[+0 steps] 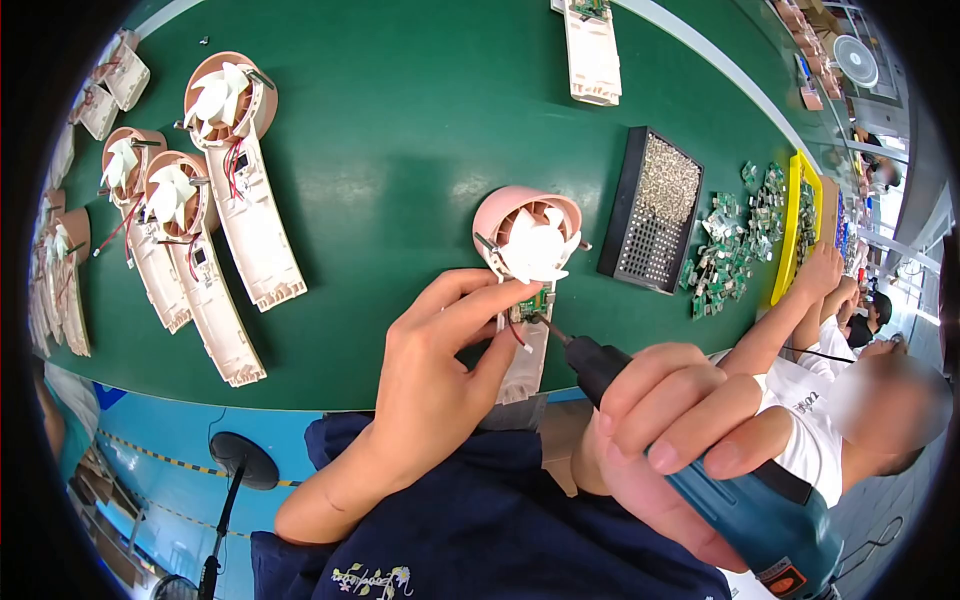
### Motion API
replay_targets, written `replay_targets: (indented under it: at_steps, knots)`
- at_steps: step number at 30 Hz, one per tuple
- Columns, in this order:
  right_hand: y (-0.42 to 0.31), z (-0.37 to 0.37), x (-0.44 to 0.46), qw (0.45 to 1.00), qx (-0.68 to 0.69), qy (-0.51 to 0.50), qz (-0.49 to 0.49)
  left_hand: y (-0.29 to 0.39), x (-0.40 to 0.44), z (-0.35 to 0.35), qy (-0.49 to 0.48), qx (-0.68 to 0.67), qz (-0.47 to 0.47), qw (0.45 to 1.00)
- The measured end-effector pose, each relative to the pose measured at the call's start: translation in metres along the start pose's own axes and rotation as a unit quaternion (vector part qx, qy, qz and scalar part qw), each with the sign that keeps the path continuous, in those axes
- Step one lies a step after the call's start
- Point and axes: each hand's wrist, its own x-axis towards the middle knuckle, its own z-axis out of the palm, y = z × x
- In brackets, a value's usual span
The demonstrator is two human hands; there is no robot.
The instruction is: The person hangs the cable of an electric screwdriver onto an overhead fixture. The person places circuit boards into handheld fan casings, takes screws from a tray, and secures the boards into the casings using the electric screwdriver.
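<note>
A pink fan unit [527,235] with white blades lies at the middle of the green table. My left hand [440,355] holds it, thumb and fingers around the small green circuit board [530,304] below the blades. A short red and black wire with a white plug hangs by the thumb. My right hand [665,420] is wrapped round a teal and black electric screwdriver [740,500]. The tool's thin bit points left and its tip is at the board's lower right edge. Whether a screw sits under the tip is too small to tell.
Right of the fan unit stands a black tray [650,210] of small metal screws, with loose circuit boards [735,240] and a yellow bin [798,225] beyond. Several fan housings [225,180] lie at left, a white casing [592,55] at top. A co-worker [800,400] sits at right.
</note>
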Motion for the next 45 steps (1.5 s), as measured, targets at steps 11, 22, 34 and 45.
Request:
replay_targets:
  at_steps: [11, 22, 34, 45]
  knots:
    - [-0.028, -0.005, -0.001, 0.997, 0.027, 0.07, -0.004, 0.004, 0.001, -0.004, -0.011, -0.019, -0.017, 1.0]
    - [-0.008, -0.012, -0.057, 0.83, -0.012, 0.209, 0.517, -0.004, -0.009, -0.009, -0.011, -0.095, -0.015, 0.995]
    - [0.007, -0.005, -0.065, 0.82, 0.1, 0.214, 0.522, -0.014, -0.014, -0.01, 0.026, -0.055, 0.056, 0.997]
    - [0.004, -0.007, -0.059, 0.842, -0.08, 0.205, 0.493, -0.011, -0.014, -0.01, 0.02, -0.043, 0.062, 0.997]
